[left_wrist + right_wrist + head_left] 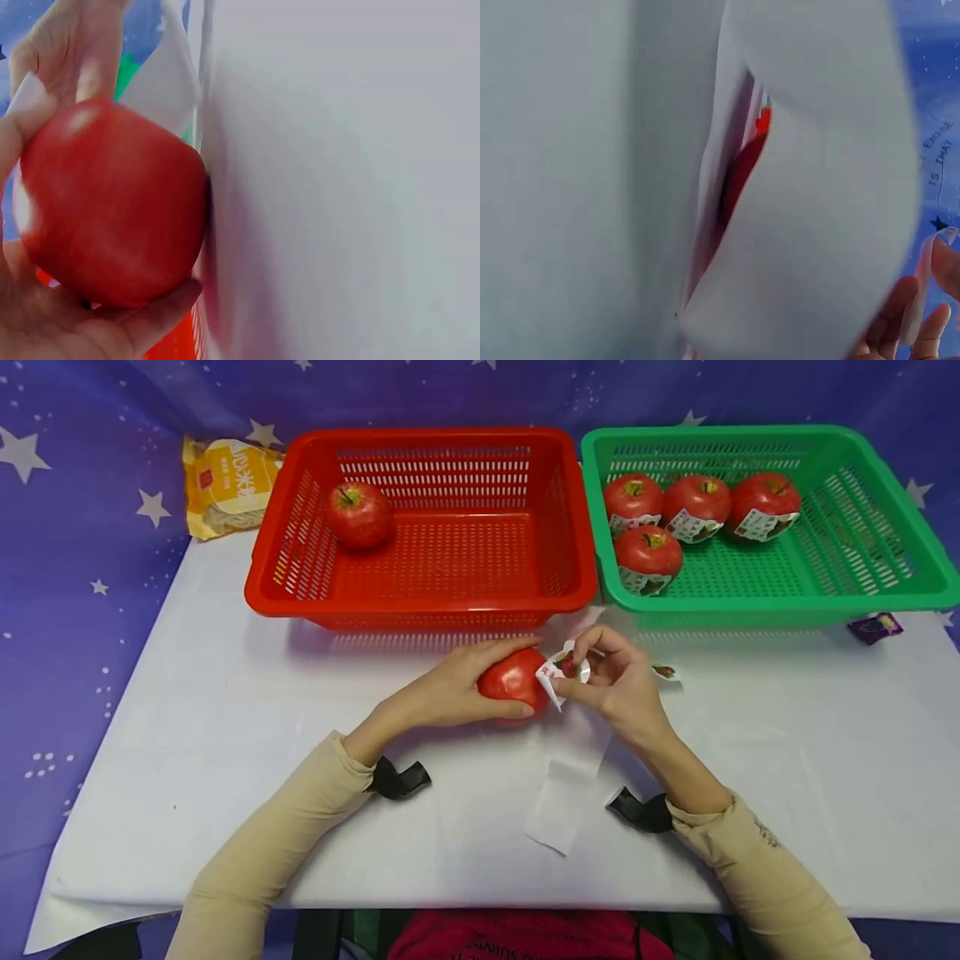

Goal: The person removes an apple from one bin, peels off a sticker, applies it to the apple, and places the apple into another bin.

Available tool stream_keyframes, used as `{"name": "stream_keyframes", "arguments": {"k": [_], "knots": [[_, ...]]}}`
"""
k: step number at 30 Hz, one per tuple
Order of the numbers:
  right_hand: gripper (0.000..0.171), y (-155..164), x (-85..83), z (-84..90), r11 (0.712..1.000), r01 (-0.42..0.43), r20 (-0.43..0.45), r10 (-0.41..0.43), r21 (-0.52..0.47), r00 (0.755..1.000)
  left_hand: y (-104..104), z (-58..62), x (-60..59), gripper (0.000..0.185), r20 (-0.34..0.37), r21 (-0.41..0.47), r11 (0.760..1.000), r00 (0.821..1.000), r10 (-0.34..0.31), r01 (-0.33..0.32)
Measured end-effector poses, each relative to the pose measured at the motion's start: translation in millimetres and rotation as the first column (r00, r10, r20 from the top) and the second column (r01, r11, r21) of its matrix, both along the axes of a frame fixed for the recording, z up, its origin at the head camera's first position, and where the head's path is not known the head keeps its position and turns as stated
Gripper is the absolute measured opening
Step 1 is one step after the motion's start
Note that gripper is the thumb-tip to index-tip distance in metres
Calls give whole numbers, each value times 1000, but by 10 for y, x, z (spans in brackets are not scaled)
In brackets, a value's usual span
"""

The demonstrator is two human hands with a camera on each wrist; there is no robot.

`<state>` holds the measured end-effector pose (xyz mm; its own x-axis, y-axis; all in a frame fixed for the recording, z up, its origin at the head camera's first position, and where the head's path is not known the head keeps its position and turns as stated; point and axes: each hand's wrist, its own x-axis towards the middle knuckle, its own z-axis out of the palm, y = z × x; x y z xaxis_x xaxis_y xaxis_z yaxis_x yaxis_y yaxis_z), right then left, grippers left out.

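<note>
A shiny red apple [512, 682] sits on the white table, and my left hand [448, 690] grips it from the left side with fingers and thumb around it. The left wrist view shows the bare side of this apple [116, 206] close up. Just right of it, my right hand [624, 690] pinches a white printed sticker [552, 675] whose edge meets the apple in the head view; how far it sticks cannot be told. A pale paper strip [561, 802] lies below the hands. In the right wrist view white paper [825, 210] hides most of the apple.
Behind the hands stands a red basket [420, 607] with one unlabelled apple [360, 516]. Beside it a green basket [772, 602] holds several apples [648, 550] with printed stickers. A yellow food packet [232, 481] lies back left, a small dark wrapper [876, 627] at right.
</note>
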<state>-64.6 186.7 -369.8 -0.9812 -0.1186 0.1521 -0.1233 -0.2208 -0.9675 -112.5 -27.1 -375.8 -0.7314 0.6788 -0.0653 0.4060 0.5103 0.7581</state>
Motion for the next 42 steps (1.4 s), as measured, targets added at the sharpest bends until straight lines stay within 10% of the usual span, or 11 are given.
{"name": "stream_keyframes", "arguments": {"k": [11, 16, 23, 42], "knots": [[44, -88, 22, 8, 962, 266, 15, -267, 61, 963, 288, -80, -52, 49, 31, 131, 987, 995, -97, 92], [46, -94, 18, 10, 958, 279, -8, -279, 70, 960, 292, -103, -20, 48, 40, 171, 983, 996, -80, 71], [40, -103, 25, 5, 946, 304, -81, -296, 115, 952, 309, -108, -10, 92, 72, 175, 983, 995, -65, 52], [47, -141, 52, -34, 860, 425, -156, -396, 283, 905, 339, -100, 21, 49, 93, 167, 986, 995, -36, 20]]}}
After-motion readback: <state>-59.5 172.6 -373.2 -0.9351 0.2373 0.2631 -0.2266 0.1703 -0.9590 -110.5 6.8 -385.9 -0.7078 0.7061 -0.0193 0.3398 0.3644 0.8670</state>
